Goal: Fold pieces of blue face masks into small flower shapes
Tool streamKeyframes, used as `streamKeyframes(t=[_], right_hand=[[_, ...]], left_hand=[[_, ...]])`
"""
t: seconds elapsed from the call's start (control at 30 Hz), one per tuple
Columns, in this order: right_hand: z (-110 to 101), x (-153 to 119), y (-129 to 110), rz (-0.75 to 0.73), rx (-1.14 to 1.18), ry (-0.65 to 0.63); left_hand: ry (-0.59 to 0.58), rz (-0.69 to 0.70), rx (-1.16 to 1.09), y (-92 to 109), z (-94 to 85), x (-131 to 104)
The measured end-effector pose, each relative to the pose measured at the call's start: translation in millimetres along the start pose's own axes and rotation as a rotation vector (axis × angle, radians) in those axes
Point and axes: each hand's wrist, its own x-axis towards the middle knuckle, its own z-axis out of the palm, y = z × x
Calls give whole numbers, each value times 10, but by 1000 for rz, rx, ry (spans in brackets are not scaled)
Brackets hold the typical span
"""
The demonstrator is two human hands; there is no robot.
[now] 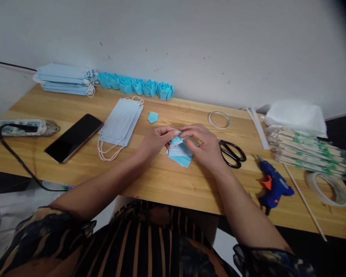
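Note:
Both hands meet over the middle of the wooden table (pixel 173 188). My left hand (pixel 157 142) and my right hand (pixel 203 144) pinch a small piece of blue mask fabric (pixel 177 141) between their fingertips. Right under them lie more cut blue and white fabric pieces (pixel 180 156), partly hidden by the fingers. One five-sided blue piece (pixel 153 117) rests alone just beyond my left hand. Black-handled scissors (pixel 232 154) lie to the right of my right hand, their blades hidden. A couple of whole face masks (pixel 121 121) with white ear loops lie to the left.
Along the wall stand a mask stack (pixel 65 79) and a row of blue fabric flowers (pixel 137 85). At left are a phone (pixel 74 137) and a power strip (pixel 23 127). At right lie a tape roll (pixel 219 119), a blue glue gun (pixel 273 184), a thin stick (pixel 305 203) and wrapped sticks (pixel 308 150).

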Motion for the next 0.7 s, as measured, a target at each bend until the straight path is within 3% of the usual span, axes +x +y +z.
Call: streamKeyframes(t=[0.13, 0.27, 0.37, 0.7], right_hand=[[-23, -18, -27, 115, 103, -42], [-40, -10, -24, 376, 422, 33], [-18, 8, 8, 501, 539, 61], [27, 12, -13, 580, 488, -29]], left_hand=[[40, 2, -14, -25, -8, 9], [49, 19, -18, -26, -9, 7], [44, 23, -31, -19, -4, 2], [40, 31, -27, -12, 13, 1]])
